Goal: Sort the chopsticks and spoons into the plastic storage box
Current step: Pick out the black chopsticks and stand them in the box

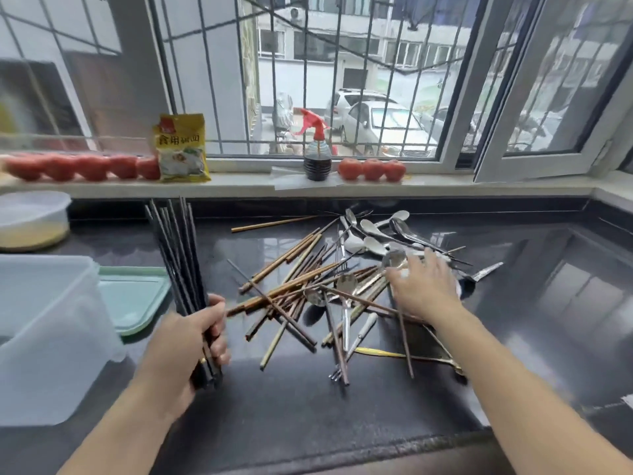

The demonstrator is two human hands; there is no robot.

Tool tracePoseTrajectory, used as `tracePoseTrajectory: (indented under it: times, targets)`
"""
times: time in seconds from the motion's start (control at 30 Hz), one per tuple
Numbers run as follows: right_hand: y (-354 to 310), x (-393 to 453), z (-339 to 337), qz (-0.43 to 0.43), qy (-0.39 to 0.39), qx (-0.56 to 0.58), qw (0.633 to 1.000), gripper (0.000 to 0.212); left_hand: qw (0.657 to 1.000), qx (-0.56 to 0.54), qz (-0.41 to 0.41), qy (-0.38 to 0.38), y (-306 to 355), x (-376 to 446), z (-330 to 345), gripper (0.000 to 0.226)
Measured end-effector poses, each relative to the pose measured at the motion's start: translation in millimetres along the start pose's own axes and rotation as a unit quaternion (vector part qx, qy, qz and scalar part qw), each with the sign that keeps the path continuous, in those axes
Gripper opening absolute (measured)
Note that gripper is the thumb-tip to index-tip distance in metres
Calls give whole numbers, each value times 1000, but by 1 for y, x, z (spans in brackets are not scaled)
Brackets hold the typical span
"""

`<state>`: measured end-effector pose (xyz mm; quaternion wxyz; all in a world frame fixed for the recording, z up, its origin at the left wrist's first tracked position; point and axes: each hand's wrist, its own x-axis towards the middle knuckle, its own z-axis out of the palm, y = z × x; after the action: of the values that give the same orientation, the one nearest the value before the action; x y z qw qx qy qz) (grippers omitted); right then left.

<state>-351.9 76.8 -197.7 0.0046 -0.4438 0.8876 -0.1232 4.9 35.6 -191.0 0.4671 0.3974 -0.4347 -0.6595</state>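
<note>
My left hand (200, 332) grips a bundle of black chopsticks (178, 255), held upright with the tips fanning out near the windowsill. My right hand (423, 284) hovers palm-down with spread fingers over the right side of a jumbled pile of brown wooden chopsticks (294, 286) on the dark counter. Metal spoons (346, 286) and white ceramic spoons (371, 243) lie mixed into the pile, most toward its far right. The translucent plastic storage box (51, 337) stands at the left edge, and its pale green lid (137, 299) lies flat behind it.
A lidded tub (32, 221) with yellow contents sits at the far left. On the windowsill stand a yellow bag (181, 149), a red-topped spray bottle (317, 156) and rows of tomatoes (371, 169). A gold spoon (404, 354) lies near the counter's front.
</note>
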Motion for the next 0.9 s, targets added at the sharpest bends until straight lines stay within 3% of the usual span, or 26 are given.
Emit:
tracePoseTrajectory:
  times: [0.07,0.2,0.27,0.4,0.6,0.8,0.9]
  targets:
    - [-45,-19,0,-104,50,28,993,63,999,32,-8,11,-2,-14,-31,12]
    - [-157,-71,33,-357,-2,-14,934,60,1000,24,3,8,-9,-35,-62,10]
    - [-201,-79,54,-413,-42,-71,907,65,999,23,38,13,-12,-41,-66,11]
    - [-239,-65,73,-337,-70,-120,931,54,994,78,73,22,-14,-43,-67,10]
    - [-208,-71,59,-227,-73,-132,962,49,995,70,74,6,-12,-43,-70,11]
    - [-170,-71,39,-199,-74,-190,959,45,994,82,66,-10,-10,-49,-67,12]
    - [-198,-84,21,-255,-8,-95,962,47,994,67,68,-54,0,-82,-69,11]
